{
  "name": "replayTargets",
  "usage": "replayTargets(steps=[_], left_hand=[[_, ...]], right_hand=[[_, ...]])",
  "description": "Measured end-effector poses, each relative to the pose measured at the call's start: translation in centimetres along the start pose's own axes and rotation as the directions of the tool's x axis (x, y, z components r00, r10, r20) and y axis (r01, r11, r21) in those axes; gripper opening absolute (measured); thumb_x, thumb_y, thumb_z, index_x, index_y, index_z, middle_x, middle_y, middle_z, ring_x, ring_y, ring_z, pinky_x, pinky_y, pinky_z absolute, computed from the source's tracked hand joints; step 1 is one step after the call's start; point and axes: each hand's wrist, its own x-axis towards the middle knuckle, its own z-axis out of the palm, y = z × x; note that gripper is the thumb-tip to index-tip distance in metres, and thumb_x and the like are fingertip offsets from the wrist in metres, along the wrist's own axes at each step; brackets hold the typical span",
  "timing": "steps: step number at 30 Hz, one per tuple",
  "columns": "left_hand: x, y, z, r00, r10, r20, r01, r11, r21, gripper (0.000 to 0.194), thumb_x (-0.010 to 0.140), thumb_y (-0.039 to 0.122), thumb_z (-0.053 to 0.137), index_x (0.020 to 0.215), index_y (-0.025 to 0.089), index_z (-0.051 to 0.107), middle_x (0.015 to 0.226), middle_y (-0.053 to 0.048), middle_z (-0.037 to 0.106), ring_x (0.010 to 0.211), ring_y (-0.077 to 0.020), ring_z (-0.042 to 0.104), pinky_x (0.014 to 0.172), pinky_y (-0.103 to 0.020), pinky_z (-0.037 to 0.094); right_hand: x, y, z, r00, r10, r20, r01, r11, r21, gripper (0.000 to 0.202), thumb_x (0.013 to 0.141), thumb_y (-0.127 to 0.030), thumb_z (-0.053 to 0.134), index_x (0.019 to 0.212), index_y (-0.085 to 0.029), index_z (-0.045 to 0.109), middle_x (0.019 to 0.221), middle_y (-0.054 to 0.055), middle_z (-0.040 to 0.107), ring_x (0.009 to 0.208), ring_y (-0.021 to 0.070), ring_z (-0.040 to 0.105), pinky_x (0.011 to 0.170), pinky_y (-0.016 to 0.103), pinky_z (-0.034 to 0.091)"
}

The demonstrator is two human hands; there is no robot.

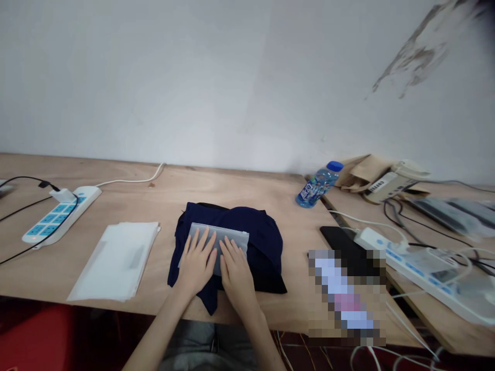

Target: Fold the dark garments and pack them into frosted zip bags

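Observation:
A frosted plastic zip bag point(236, 235) lies on a pile of dark navy and black cloth point(253, 221) at the middle of the table. My left hand point(197, 263) rests on the bag's left part, fingers stretched out flat. Beside it, my right hand point(235, 268) lies on the bag's right part with its fingers extended too. Both palms cover the lower part of the bag, so I cannot see whether it holds anything. One corner of navy cloth hangs toward the table's front edge below my hands.
Left of the cloth lies a stack of frosted bags point(116, 260), with a power strip point(58, 216) beyond. To the right are a drink bottle point(319, 184), a black phone-like slab point(344, 247), a pixelated object point(346, 299), another power strip point(417, 270), cables and a paper bag point(359, 170).

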Motion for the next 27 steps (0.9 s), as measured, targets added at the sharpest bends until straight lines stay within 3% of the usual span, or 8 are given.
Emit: replayTargets(steps=[4,7,10,12,15,20,24,27], left_hand=[[-0.1,-0.8,0.4,0.998,-0.053,-0.022,0.052,0.997,-0.052,0.05,0.097,0.033,0.037,0.146,0.027,0.039,0.153,-0.006,0.036,0.142,-0.0277,0.032,0.115,-0.052,0.029],[-0.3,-1.3,0.7,0.998,-0.055,-0.034,0.05,0.99,-0.13,0.05,0.097,0.034,0.036,0.146,0.027,0.039,0.155,-0.005,0.035,0.144,-0.0256,0.03,0.116,-0.05,0.03],[-0.5,-1.9,0.7,0.997,-0.074,-0.034,0.066,0.977,-0.203,0.049,0.098,0.033,0.033,0.146,0.025,0.038,0.155,-0.006,0.034,0.145,-0.0243,0.028,0.116,-0.049,0.03],[-0.9,-2.4,0.6,0.991,-0.121,-0.051,0.105,0.965,-0.241,0.05,0.099,0.032,0.03,0.147,0.02,0.037,0.154,-0.009,0.035,0.145,-0.0244,0.027,0.115,-0.049,0.031],[-1.9,-3.0,0.2,0.974,-0.212,-0.082,0.18,0.941,-0.285,0.052,0.099,0.034,0.03,0.147,0.015,0.035,0.154,-0.013,0.036,0.144,-0.0252,0.028,0.115,-0.05,0.032],[-4.2,-3.8,-0.5,0.935,-0.341,-0.096,0.287,0.888,-0.36,0.051,0.098,0.035,0.031,0.146,0.018,0.035,0.153,-0.012,0.037,0.143,-0.0241,0.031,0.117,-0.052,0.029],[-5.2,-4.3,-0.4,0.915,-0.395,-0.076,0.327,0.839,-0.434,0.049,0.099,0.036,0.029,0.144,0.021,0.039,0.15,-0.009,0.042,0.141,-0.0229,0.035,0.117,-0.051,0.029],[-5.2,-4.6,-0.4,0.91,-0.407,-0.075,0.33,0.822,-0.464,0.047,0.098,0.037,0.028,0.139,0.02,0.045,0.147,-0.009,0.046,0.139,-0.0233,0.04,0.116,-0.051,0.031]], right_hand=[[-0.1,0.7,-0.6,0.973,0.118,-0.199,-0.124,0.992,-0.017,0.043,0.094,-0.035,0.043,0.127,-0.011,0.056,0.137,0.022,0.052,0.126,0.0325,0.05,0.1,0.051,0.043],[0.5,1.3,-1.4,0.875,0.323,-0.359,-0.333,0.942,0.037,0.04,0.091,-0.042,0.044,0.112,-0.012,0.061,0.107,0.021,0.063,0.1,0.032,0.059,0.085,0.048,0.048],[1.3,2.1,-2.5,0.835,0.497,-0.237,-0.465,0.867,0.178,0.035,0.087,-0.048,0.046,0.091,-0.017,0.062,0.073,0.008,0.061,0.072,0.0248,0.059,0.067,0.036,0.048],[1.9,2.3,-3.3,0.832,0.541,-0.123,-0.495,0.824,0.275,0.032,0.083,-0.051,0.052,0.081,-0.02,0.059,0.063,0.001,0.055,0.061,0.0199,0.056,0.059,0.03,0.045],[2.4,1.8,-4.3,0.845,0.53,-0.064,-0.465,0.79,0.4,0.031,0.08,-0.052,0.057,0.081,-0.021,0.058,0.064,-0.002,0.053,0.056,0.0153,0.051,0.057,0.026,0.043],[2.3,0.5,-4.2,0.867,0.496,-0.05,-0.42,0.782,0.46,0.039,0.082,-0.05,0.059,0.105,-0.019,0.06,0.074,-0.001,0.055,0.053,0.012,0.048,0.056,0.025,0.043],[2.4,0.6,-4.0,0.864,0.495,0.092,-0.447,0.672,0.59,0.035,0.08,-0.053,0.06,0.086,-0.019,0.061,0.064,-0.004,0.052,0.052,0.0122,0.046,0.053,0.024,0.041],[2.9,0.4,-4.6,0.882,0.439,0.168,-0.445,0.663,0.602,0.032,0.078,-0.051,0.063,0.079,-0.02,0.061,0.06,-0.004,0.053,0.054,0.0132,0.048,0.052,0.024,0.042]])
